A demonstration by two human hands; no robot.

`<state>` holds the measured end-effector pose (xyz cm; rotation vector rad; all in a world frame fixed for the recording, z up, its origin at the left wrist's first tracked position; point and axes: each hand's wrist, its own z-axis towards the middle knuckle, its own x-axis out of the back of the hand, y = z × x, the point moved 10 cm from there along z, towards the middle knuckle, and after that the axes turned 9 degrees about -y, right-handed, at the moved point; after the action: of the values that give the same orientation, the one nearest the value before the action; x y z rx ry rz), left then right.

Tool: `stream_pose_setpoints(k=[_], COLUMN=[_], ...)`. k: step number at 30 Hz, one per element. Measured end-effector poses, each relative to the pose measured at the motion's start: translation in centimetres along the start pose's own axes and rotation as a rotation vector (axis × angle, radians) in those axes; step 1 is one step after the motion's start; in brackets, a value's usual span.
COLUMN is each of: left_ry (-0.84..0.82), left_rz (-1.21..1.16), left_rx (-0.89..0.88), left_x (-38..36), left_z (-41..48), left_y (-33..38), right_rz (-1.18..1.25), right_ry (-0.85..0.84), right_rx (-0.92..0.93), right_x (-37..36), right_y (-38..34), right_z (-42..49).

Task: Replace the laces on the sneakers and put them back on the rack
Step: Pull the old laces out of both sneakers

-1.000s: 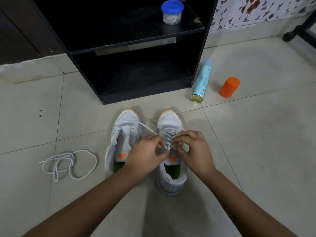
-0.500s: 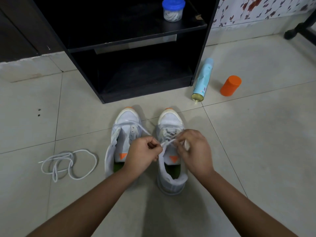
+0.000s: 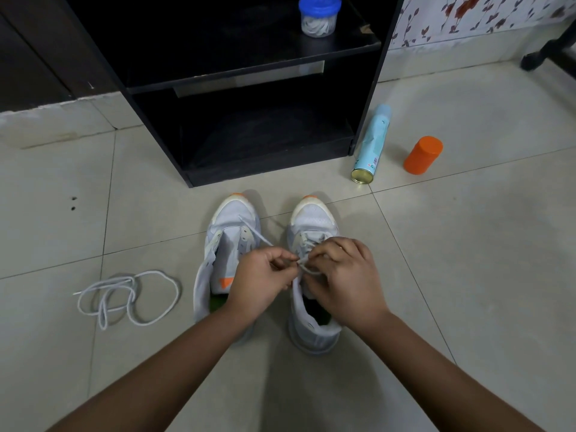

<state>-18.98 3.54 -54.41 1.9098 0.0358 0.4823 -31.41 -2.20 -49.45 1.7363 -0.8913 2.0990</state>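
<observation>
Two white sneakers with orange toe tips stand side by side on the tiled floor. The left sneaker (image 3: 230, 238) has no lacing across its open tongue. The right sneaker (image 3: 313, 219) carries a white lace (image 3: 307, 268) through its eyelets. My left hand (image 3: 260, 283) pinches one end of that lace, which runs back over the left sneaker. My right hand (image 3: 346, 279) grips the lace over the right sneaker's tongue and hides its upper eyelets. A loose white lace (image 3: 124, 296) lies coiled on the floor to the left. The black shoe rack (image 3: 261, 169) stands just beyond the toes.
A blue-lidded jar (image 3: 318, 15) sits on the rack's upper shelf. A light-blue spray can (image 3: 371, 148) lies on the floor to the right of the rack, with an orange container (image 3: 423, 154) beside it. A dark furniture leg (image 3: 542, 54) is at the far right.
Both hands have drawn slightly toward me along the right sneaker while still working its lace. The sneakers and the loose lace have stayed in place.
</observation>
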Motion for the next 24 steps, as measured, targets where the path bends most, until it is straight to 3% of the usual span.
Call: stream_pose_setpoints(k=[7, 11, 13, 15, 19, 24], left_ry=[0.006, -0.002, -0.009, -0.014, -0.033, -0.025], left_rz=[0.146, 0.11, 0.061, 0.035, 0.031, -0.009], left_rx=[-0.078, -0.044, -0.024, -0.015, -0.018, -0.001], left_x=[0.0, 0.1, 0.0, -0.1, -0.4, -0.2], left_z=[-0.1, -0.2, -0.3, -0.2, -0.1, -0.2], left_y=[1.0, 0.8, 0.7, 0.6, 0.9, 0.4], right_rz=[0.155, 0.688, 0.627, 0.328, -0.009, -0.006], right_ry=[0.051, 0.259, 0.213, 0.105, -0.121, -0.089], right_rx=[-0.012, -0.511, -0.597, -0.424, -0.021, 0.042], right_x=[1.2, 2.3, 2.2, 2.5, 0.5, 1.2], right_y=[0.8, 10.1, 11.5, 8.9, 1.0, -0.1], right_z=[0.8, -0.8, -1.0, 0.1, 1.5, 0.9])
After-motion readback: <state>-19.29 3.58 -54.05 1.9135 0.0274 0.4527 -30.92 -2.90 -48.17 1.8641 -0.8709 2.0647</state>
